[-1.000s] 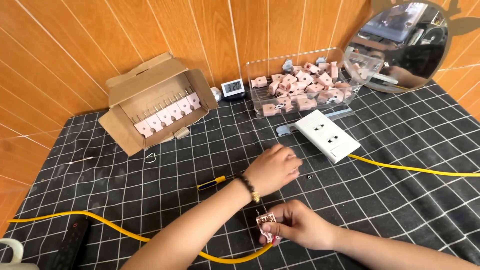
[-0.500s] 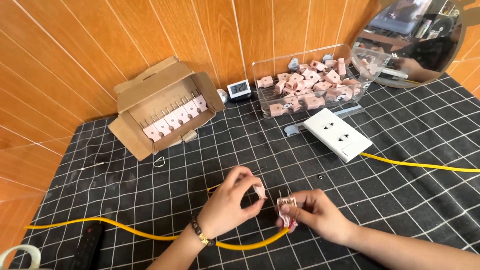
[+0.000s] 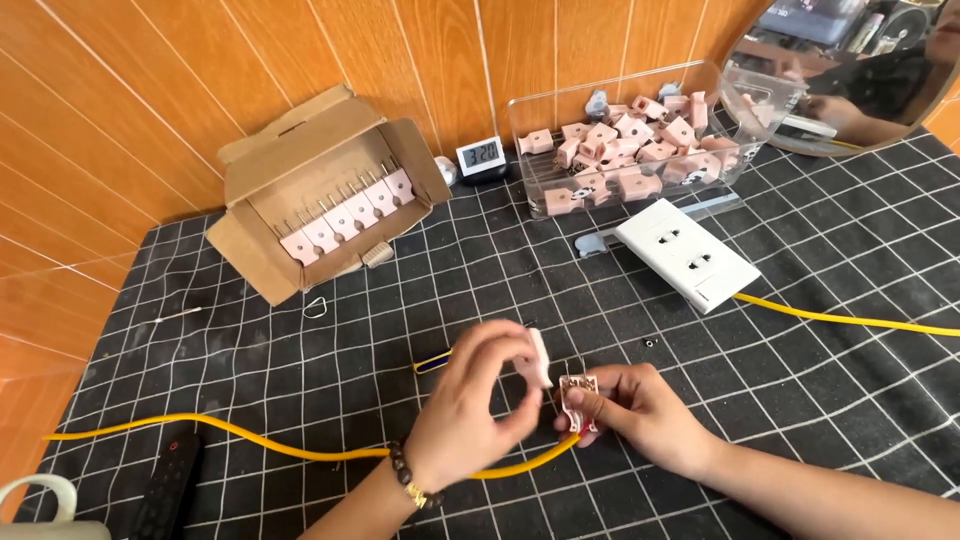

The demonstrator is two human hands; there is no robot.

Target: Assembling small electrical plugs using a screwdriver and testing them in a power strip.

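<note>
A clear bin (image 3: pixel 640 140) of pink plugs and a cardboard box (image 3: pixel 325 190) holding 6 more are set along the surface's far edge. Near the front edge, the left hand (image 3: pixel 475 410) pinches a pink cover (image 3: pixel 541 358); the right hand (image 3: pixel 640 415) grips an opened plug (image 3: pixel 579 398) on the yellow cable (image 3: pixel 250 440).

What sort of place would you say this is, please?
Probably a small home workbench for assembling electrical plugs: a clear bin of pink plug parts, a cardboard box of finished plugs, and a yellow cable on a black grid cloth against wood panelling.
</note>
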